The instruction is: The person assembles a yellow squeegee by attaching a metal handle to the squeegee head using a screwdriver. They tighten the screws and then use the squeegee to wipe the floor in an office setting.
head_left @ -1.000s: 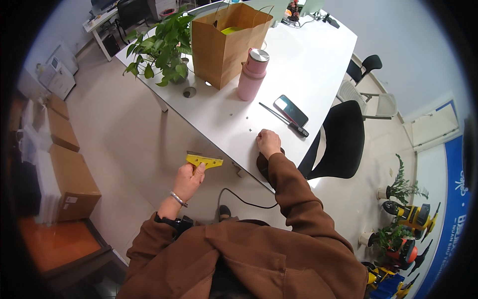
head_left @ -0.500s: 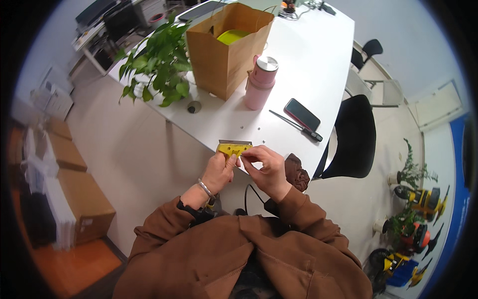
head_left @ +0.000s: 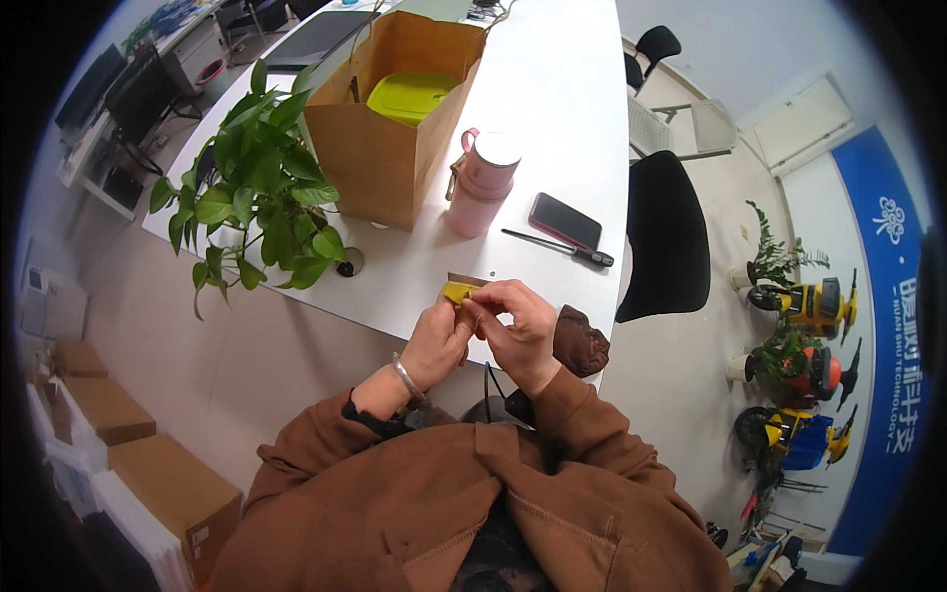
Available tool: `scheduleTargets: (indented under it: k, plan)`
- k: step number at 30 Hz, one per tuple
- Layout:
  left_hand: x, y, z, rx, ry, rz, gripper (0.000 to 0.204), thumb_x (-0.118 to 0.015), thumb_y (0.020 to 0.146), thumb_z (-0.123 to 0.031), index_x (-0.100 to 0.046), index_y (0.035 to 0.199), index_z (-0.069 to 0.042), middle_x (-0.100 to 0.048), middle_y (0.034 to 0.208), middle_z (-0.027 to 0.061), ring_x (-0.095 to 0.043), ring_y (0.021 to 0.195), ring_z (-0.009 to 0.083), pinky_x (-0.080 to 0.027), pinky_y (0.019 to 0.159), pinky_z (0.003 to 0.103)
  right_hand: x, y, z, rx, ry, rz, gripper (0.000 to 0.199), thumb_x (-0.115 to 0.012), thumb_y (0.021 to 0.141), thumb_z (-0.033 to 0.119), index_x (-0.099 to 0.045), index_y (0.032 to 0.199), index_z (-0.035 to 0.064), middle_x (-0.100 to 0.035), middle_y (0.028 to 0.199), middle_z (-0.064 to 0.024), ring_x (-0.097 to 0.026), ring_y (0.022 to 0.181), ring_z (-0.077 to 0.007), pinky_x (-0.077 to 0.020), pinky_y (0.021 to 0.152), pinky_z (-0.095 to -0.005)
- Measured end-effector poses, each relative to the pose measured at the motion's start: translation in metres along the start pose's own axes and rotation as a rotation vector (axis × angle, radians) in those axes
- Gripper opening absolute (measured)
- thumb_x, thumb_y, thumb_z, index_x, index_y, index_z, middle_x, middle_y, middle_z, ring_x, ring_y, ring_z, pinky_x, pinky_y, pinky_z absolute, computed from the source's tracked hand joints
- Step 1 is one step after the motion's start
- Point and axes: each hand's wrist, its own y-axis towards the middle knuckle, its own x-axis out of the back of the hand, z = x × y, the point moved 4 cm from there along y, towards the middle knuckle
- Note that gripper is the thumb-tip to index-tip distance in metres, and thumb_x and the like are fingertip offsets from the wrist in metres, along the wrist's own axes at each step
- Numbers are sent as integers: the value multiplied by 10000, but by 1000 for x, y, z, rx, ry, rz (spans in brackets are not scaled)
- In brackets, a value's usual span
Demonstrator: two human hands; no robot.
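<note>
My left hand (head_left: 430,340) is closed round a yellow scraper (head_left: 456,291) with a metal blade along its far edge, held over the table's near edge. The fingertips of my right hand (head_left: 521,331) are pinched together against the scraper's near right side. Whatever lies between them is too small and covered to make out. Just beyond the hands, a tiny metal piece (head_left: 492,274) lies on the white table (head_left: 414,286). A slim screwdriver (head_left: 560,247) with a black handle rests in front of a dark phone (head_left: 565,221). Crumpled brown cloth (head_left: 580,342) sits beside my right wrist.
Behind the hands stand a pink bottle (head_left: 478,197) and a brown paper bag (head_left: 380,163) holding a lime-green lidded box (head_left: 414,96). A leafy plant (head_left: 258,178) overhangs the table's left edge. A black chair (head_left: 668,237) is at the right; cardboard boxes (head_left: 173,493) are at lower left.
The scraper has turned and sits more hidden by my fingers. My right fingertips have moved inward across it. The whole view has shifted, bringing the bag and plant further left.
</note>
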Motion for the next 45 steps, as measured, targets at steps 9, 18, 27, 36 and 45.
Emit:
scheduleTargets:
  k: [9,18,27,36,45]
  plan:
    - [-15,22,-1,-14,-2,99,179,-449,1008,-167,-454,1048,7,-570,703,48,-540,466,113,-445,432,254,21,6,-1,23,-110,-79,136,-721,746,-30,-674,867,10,-660,817,-106,-650,686,-212,-540,600,-295]
    - [-43,40,2,26,-128,150,188,-441,1019,-184,-423,1089,-11,-537,730,35,-514,466,85,-414,408,217,51,8,-14,66,-242,-124,134,-735,737,12,-675,853,40,-642,787,-93,-632,710,-246,-515,616,-329]
    - [-57,61,6,-14,-51,133,245,-441,1023,-224,-438,1071,16,-561,722,42,-527,457,89,-419,408,235,63,13,-27,61,-334,-162,113,-713,771,32,-641,857,23,-631,797,-94,-627,702,-265,-508,605,-346]
    - [-60,73,12,117,-309,217,246,-437,1024,-247,-449,1108,-16,-588,803,62,-490,450,87,-395,401,206,82,13,-31,-15,-254,-218,97,-708,796,18,-642,867,12,-622,771,-93,-604,618,-209,-487,547,-299]
    - [-46,80,21,256,-539,433,345,-455,1012,-318,-438,1202,-30,-571,880,108,-449,470,89,-370,428,177,97,4,-48,-223,-153,-202,67,-703,831,31,-651,861,1,-640,761,-62,-562,576,-99,-428,484,-224]
